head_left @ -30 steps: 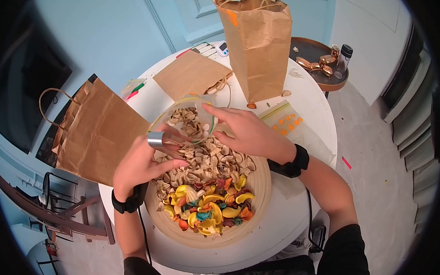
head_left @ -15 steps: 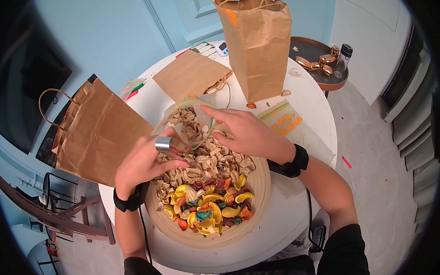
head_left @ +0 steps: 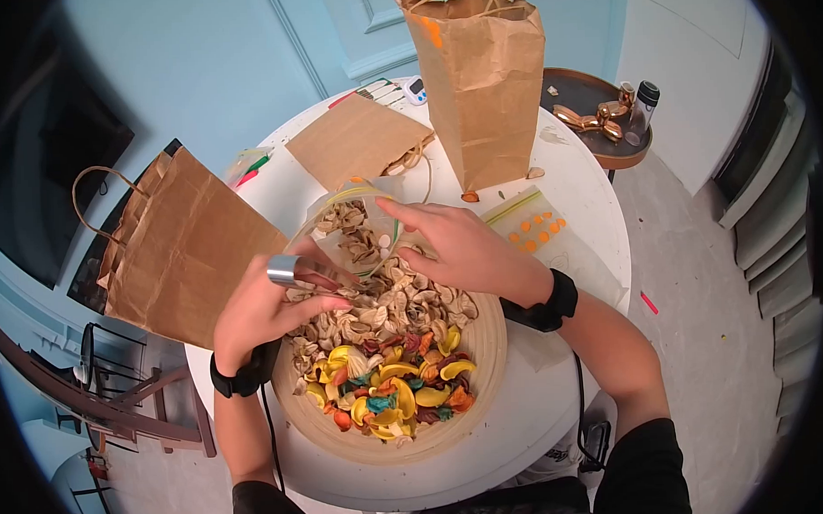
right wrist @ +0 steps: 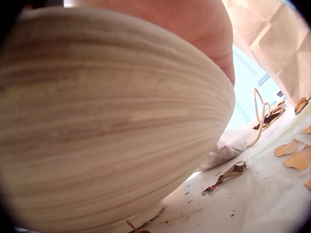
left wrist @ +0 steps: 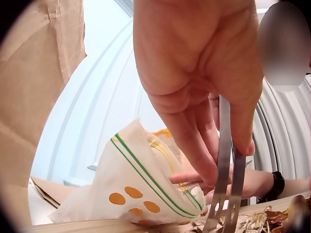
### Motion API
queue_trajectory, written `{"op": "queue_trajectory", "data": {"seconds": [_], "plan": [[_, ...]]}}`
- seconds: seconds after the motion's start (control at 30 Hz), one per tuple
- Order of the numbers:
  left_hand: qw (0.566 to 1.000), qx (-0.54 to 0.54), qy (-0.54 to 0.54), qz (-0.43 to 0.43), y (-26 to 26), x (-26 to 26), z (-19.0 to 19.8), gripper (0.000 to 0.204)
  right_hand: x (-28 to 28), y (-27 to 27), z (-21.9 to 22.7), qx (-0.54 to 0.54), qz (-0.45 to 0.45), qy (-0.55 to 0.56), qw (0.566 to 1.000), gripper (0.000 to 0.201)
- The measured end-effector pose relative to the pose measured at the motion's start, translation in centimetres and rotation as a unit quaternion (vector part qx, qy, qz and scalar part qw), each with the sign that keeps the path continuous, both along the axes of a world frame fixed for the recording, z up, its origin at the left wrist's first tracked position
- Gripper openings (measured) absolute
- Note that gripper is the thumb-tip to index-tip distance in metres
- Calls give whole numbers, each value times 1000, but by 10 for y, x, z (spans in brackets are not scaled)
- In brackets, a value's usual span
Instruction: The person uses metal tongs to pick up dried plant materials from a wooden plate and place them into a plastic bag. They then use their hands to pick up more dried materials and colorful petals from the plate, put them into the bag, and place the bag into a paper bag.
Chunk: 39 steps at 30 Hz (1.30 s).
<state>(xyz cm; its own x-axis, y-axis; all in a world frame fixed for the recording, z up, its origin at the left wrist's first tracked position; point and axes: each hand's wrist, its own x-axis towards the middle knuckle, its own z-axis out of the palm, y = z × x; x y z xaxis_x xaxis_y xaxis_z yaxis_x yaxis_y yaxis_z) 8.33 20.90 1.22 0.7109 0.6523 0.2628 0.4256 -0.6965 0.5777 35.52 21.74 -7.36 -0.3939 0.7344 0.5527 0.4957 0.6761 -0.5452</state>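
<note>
Between the thumb and fingers of my left hand [head_left: 254, 303] are metal tongs [head_left: 283, 270]. Their two slotted arms point down at dried beige petals in the left wrist view. My right hand [head_left: 465, 241] holds the rim of a clear zip bag [left wrist: 129, 167], printed with orange spots and edged in green and yellow. Its mouth faces the wooden bowl [head_left: 495, 367], and beige petals [head_left: 351, 223] lie inside it. The bowl holds beige dried petals [head_left: 404, 298] at the back and coloured yellow, orange, teal and dark red pieces [head_left: 402, 384] in front.
A tall paper bag [head_left: 487, 91] stands at the back, another paper bag [head_left: 194, 246] leans at the left, and a folded one [head_left: 357, 136] lies flat. A second zip bag [head_left: 556, 252] lies right of the bowl. Behind are a timer [head_left: 415, 91] and a side table [head_left: 569, 84].
My left hand with the tongs moved a little right towards the bag mouth, then back left. The bag's left rim has come inward slightly. My right hand stays almost still.
</note>
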Motion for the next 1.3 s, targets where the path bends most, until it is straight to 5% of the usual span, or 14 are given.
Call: {"op": "queue_trajectory", "data": {"seconds": [0.2, 0.3, 0.53, 0.8, 0.9, 1.1, 1.3], "plan": [[997, 28, -63, -25, -5, -14, 8, 42, 0, 0, -2, 4, 0, 1, 1000, 62], [970, 20, -242, 28, -8, -9, -2, 41, -1, -1, -1, 10, -1, 5, 1000, 61], [976, 152, -148, 51, -5, -11, 6, 51, 0, 0, 0, -8, 1, 2, 1000, 61], [998, -18, -39, -39, -13, -42, 19, 50, 0, 0, 2, 6, -3, 40, 999, 63], [996, -47, 67, 30, -12, -26, 31, 43, 1, -2, 5, -7, -8, 31, 999, 63], [989, -33, 118, 88, -8, -14, 25, 37, 1, -2, 5, -15, -7, 25, 1000, 65], [990, 50, 126, 29, -2, -16, 16, 32, 1, -1, 1, 3, -3, 28, 1000, 63]]}}
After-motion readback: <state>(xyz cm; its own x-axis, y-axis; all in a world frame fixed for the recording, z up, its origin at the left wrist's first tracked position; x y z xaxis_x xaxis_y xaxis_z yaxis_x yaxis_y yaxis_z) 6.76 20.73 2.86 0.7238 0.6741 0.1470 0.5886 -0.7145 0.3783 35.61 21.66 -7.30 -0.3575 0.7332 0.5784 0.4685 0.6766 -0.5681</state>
